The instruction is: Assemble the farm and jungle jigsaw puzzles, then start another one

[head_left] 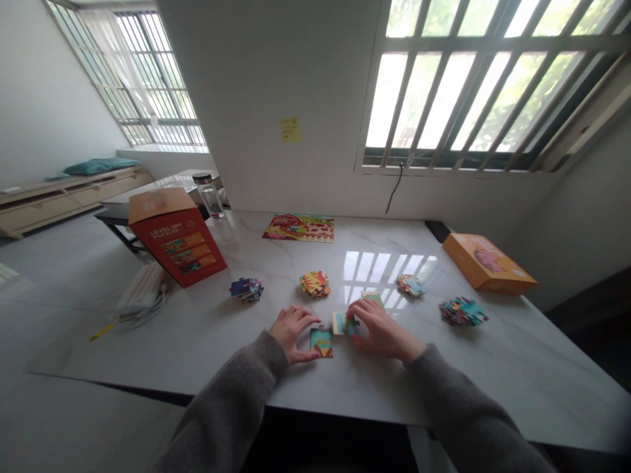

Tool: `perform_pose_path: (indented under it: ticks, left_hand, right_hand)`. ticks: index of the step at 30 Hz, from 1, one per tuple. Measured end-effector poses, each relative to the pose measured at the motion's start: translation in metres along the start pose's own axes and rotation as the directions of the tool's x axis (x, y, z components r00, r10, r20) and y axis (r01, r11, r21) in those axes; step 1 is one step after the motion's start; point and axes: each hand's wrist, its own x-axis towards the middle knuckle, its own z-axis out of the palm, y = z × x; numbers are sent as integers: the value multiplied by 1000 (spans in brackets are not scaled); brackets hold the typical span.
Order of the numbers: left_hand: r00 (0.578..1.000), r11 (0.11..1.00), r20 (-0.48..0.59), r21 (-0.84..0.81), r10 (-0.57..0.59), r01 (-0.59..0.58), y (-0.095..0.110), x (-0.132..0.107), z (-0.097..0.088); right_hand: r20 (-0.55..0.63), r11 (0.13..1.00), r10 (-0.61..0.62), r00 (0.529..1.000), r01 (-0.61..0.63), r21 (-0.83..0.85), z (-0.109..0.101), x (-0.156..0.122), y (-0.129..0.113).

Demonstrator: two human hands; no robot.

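Note:
My left hand (292, 332) rests on the table with thumb and fingers apart, beside a teal and brown puzzle piece (321, 343). Its thumb tip meets the piece's lower left side. My right hand (379, 328) is curled over a small dark-and-blue puzzle piece (353, 326), pinched between thumb and fingers and partly hidden by them. Just left of those fingers lies a cream puzzle piece (338, 323) with a blue patch. Behind the right hand a pale green piece (373, 299) shows in part.
Separate piles of puzzle pieces lie around: purple (246, 289), yellow-orange (315, 284), pale (412, 285) and teal (462, 312). A farm picture (299, 228) lies by the wall. A red box (180, 243), bottle (210, 197), cable bundle (142, 295), orange box (488, 263) and dark phone-like object (436, 230) stand around.

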Motion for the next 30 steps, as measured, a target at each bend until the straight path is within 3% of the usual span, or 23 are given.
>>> perform_pose_path:
  ticks: [5, 8, 14, 19, 22, 25, 30]
  left_hand:
    - [1000, 1000, 11, 18, 5, -5, -4, 0, 6]
    - [1000, 1000, 0, 17, 8, -8, -7, -1, 9]
    - [999, 999, -8, 23, -32, 33, -13, 0, 13]
    - [997, 997, -40, 40, -65, 66, -17, 2, 15]
    - [997, 997, -43, 40, -59, 61, -18, 2, 15]
    - [997, 997, -41, 36, -61, 63, -17, 2, 15]
    - [997, 998, -42, 25, -62, 63, -15, 1, 12]
  right_hand:
    - [54, 1000, -1, 999, 1, 0, 5, -15, -5]
    - [26, 1000, -18, 999, 18, -16, 8, -15, 0]
    - [-165, 977, 171, 971, -188, -95, 18, -13, 4]
    - [-131, 949, 210, 969, -234, -212, 28, -10, -17]
    - [-102, 948, 231, 968, -248, -200, 30, -9, -23]
    - [-43, 972, 197, 979, -201, -119, 25, -9, -21]
    - [70, 999, 22, 997, -26, 46, 11, -17, -7]
